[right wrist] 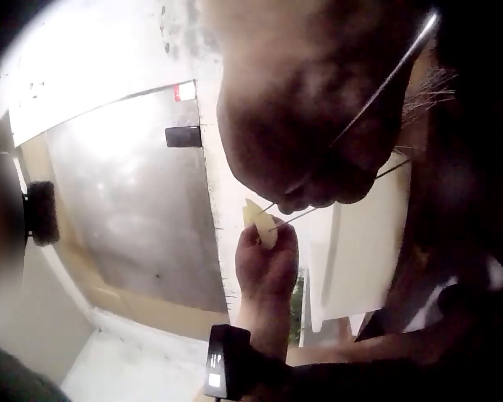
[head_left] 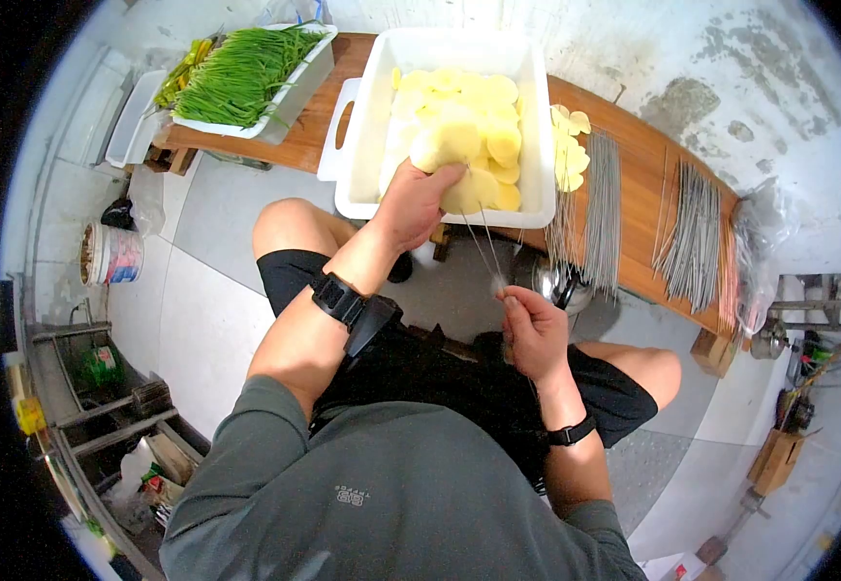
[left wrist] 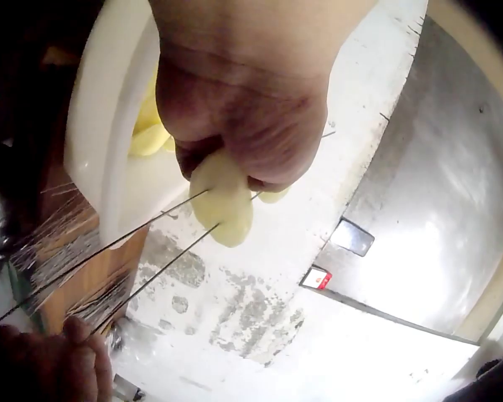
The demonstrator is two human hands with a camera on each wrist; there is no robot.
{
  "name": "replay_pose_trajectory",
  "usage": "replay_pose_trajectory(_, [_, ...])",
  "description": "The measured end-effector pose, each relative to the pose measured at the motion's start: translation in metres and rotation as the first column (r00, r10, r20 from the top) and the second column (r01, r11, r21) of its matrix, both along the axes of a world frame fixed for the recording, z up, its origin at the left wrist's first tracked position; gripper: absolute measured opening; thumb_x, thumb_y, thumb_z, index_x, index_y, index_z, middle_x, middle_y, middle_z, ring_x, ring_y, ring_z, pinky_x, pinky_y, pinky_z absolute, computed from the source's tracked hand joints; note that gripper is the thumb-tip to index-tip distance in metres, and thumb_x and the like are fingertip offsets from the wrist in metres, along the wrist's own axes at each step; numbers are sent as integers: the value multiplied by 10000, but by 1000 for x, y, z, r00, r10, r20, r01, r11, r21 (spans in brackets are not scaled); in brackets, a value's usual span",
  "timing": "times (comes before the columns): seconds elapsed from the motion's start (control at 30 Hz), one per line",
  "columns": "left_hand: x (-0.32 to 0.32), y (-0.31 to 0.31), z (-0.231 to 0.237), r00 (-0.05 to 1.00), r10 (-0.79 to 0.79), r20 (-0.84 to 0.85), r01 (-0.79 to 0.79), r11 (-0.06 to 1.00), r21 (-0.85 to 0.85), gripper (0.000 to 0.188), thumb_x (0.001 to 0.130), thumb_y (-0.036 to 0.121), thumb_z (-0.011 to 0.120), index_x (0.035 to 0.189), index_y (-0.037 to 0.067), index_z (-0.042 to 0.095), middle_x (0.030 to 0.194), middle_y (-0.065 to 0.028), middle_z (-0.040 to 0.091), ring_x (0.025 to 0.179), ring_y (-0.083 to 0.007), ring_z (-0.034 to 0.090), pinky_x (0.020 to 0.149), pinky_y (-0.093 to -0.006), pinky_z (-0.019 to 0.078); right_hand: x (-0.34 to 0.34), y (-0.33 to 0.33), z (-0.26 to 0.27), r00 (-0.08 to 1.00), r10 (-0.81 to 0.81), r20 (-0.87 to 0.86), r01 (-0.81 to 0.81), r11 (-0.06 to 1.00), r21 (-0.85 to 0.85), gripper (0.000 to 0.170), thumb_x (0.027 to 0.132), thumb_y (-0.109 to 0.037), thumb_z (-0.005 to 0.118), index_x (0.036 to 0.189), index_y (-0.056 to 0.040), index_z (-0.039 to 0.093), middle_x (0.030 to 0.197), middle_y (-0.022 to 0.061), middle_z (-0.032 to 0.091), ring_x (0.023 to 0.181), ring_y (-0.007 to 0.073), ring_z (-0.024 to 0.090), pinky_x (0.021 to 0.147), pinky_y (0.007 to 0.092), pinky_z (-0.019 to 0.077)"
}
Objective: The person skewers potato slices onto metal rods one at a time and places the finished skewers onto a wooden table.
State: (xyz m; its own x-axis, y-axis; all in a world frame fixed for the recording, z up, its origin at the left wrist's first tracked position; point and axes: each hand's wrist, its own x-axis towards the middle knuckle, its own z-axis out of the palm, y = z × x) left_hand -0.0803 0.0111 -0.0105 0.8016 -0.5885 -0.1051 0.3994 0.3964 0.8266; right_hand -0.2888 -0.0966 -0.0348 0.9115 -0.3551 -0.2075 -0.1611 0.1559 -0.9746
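Observation:
My left hand [head_left: 411,205] grips pale yellow potato slices [head_left: 469,192] over the front of a white tub [head_left: 459,44]. Two thin metal skewers [head_left: 480,242] run side by side into the slices. Lower and to the right, my right hand [head_left: 535,334] pinches the other ends of the skewers between thumb and fingers. From the left wrist, both skewers enter the front potato slice [left wrist: 220,197] a little apart, and a tip pokes out behind it. More potato slices [head_left: 503,140] lie heaped inside the tub.
A wooden bench [head_left: 624,111] runs along the wall. Right of the tub lie skewered slices [head_left: 568,155], a skewer bundle [head_left: 603,208] and another skewer pile [head_left: 692,232]. At left stands a white basin of green chives [head_left: 246,77]. A bucket [head_left: 112,254] sits on the floor.

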Motion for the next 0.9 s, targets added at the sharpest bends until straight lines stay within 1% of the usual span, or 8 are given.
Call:
replay_pose_trajectory(0.1, [-1,-1,-1,999,-6,33,6,1000,-2,356,933,4,491,1289,11,492,1246,-79,564,1119,-190,567,968,-334,467,0,-2,-5,999,-10,-40,10,1000,1,168,951,-107,566,1023,17,654,648,-19,545,525,51,462,477,205,363])
replay_pose_trajectory(0.2, [0,-1,-2,999,-12,48,13,1000,-19,355,933,3,490,1289,7,492,1247,-82,565,1122,-192,566,967,-336,468,1,1,-7,998,-23,-58,33,984,176,157,946,-108,574,1018,5,657,642,-12,553,524,53,471,477,204,373])
replay_pose_trajectory(0.3, [2,0,-4,998,-8,55,8,1000,-2,355,931,3,494,1286,-5,490,1248,-90,563,1121,-195,567,964,-337,471,2,5,-4,998,-53,37,55,997,-61,157,939,-105,586,1021,9,658,646,1,569,553,48,479,500,201,383])
replay_pose_trajectory(0.37, [0,-1,-2,999,-4,46,3,1000,30,348,932,8,498,1279,-10,496,1238,-92,570,1107,-191,574,955,-331,475,2,5,5,989,-2,150,82,846,-527,165,934,-96,593,1024,27,656,681,8,594,592,40,482,527,197,386])
replay_pose_trajectory(0.5, [-2,0,-2,999,-29,32,28,999,45,322,937,26,516,1255,-21,517,1201,-93,595,1062,-176,594,921,-312,488,-1,-1,7,1000,23,7,-16,850,-527,203,914,-120,621,1070,9,647,822,78,682,710,101,587,665,244,482])
replay_pose_trajectory(0.7, [-3,0,-3,999,-24,28,24,1000,-4,316,938,43,531,1247,-21,528,1184,-88,608,1050,-165,597,907,-303,491,0,-1,-4,999,-38,3,37,986,-164,186,934,-129,604,1042,10,662,703,-5,605,593,81,523,550,222,424])
replay_pose_trajectory(0.77, [-4,0,-4,999,-22,38,22,1000,4,317,937,43,532,1247,-22,528,1185,-88,608,1051,-166,597,907,-303,490,-1,-1,1,996,-21,-91,32,992,124,171,939,-133,601,1032,-5,668,660,-41,540,553,47,458,497,202,360])
replay_pose_trajectory(0.9, [-4,-2,-6,999,-12,45,11,1000,5,318,932,43,534,1243,-24,528,1188,-89,607,1048,-169,598,908,-304,489,-1,-3,0,997,-4,-72,18,980,200,163,938,-135,604,1033,-20,669,645,-41,529,540,38,433,478,198,334])
